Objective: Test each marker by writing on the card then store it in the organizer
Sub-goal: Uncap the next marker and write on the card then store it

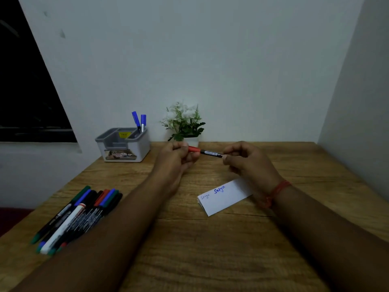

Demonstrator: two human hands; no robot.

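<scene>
I hold a red-capped marker [207, 152] level above the wooden table [189, 239], at the far middle. My left hand [176, 157] grips its red cap end. My right hand [246, 159] pinches the black barrel's other end. A white card [226, 198] with two written words, one in blue, lies on the table below my right wrist. The grey organizer [123, 144] stands at the back left with two blue markers [140, 121] upright in its rear compartment. Several loose markers [80, 213] lie in a bunch at the left.
A small potted plant [185, 123] stands against the back wall, just behind my left hand. Walls close the table at the back and right. The table's left edge runs diagonally past the loose markers. A dark window is at the far left.
</scene>
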